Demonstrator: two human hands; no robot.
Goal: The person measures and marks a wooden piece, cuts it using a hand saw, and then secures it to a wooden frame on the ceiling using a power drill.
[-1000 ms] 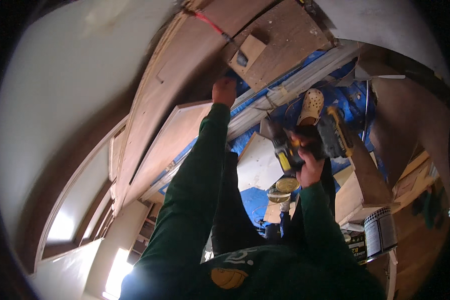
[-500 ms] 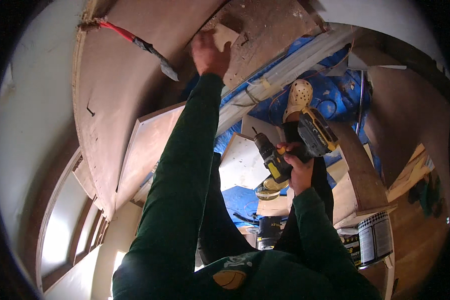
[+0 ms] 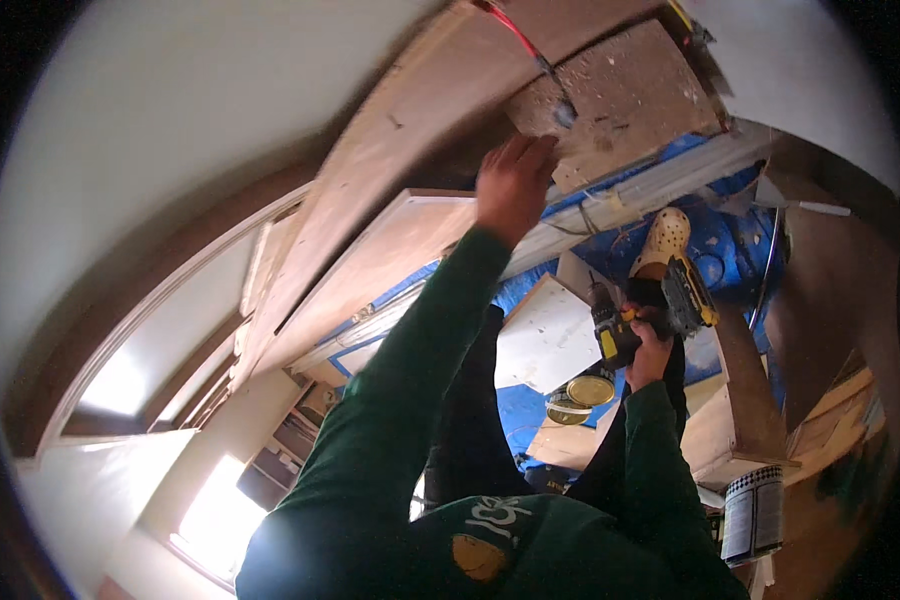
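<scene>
My left hand (image 3: 510, 190) reaches up to a worn brown board (image 3: 638, 85), its fingers curled near the board's lower left part; what they hold, if anything, is hidden. Just above them lies a red-handled tool with a dark head (image 3: 532, 50). My right hand (image 3: 648, 350) grips a black and yellow cordless drill (image 3: 615, 335) with a bit fitted, held over my right leg, below a cream clog (image 3: 667, 238) on my foot.
A long plywood panel (image 3: 420, 80) runs along the left, with a second board (image 3: 380, 250) beside it. Blue sheeting (image 3: 720, 230), a white offcut (image 3: 542, 335), round tins (image 3: 590, 390) and a larger can (image 3: 753, 515) lie below. A bright window (image 3: 210, 495) shows at lower left.
The view has shifted. My left hand has drawn back from the small pale wood block, which no longer shows on the board. My right hand still holds the drill.
</scene>
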